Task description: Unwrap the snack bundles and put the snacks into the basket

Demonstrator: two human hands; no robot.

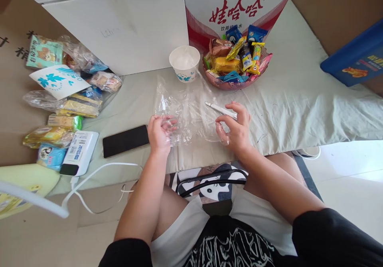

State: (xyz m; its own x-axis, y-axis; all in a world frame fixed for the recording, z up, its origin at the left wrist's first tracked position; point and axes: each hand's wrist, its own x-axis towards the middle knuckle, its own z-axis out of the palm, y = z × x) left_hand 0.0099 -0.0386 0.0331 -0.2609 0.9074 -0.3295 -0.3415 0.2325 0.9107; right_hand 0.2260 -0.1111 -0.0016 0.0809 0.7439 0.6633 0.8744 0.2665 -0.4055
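A crinkled clear plastic bag (pixel 188 117) is stretched between my two hands, just above the cloth-covered surface. My left hand (pixel 160 133) is closed on its left side, fingers partly behind the film. With thumb and finger, my right hand (pixel 236 129) pinches the right edge of the plastic; its other fingers are bent. A slim white tool with a grey tip, like a utility knife (pixel 220 109), is by the right fingers; whether they touch it I cannot tell. Beyond the bag stands a white paper cup (pixel 184 65) with blue leaf prints and something whitish inside.
A pink bowl (pixel 236 84) of wrapped snacks stands behind at right, before a white-and-red carton (pixel 203 4). At left are a black phone (pixel 125 140), a white power bank (pixel 80 151) with a cable, and several packaged snacks (pixel 82 104). A blue box (pixel 356 55) sits far right.
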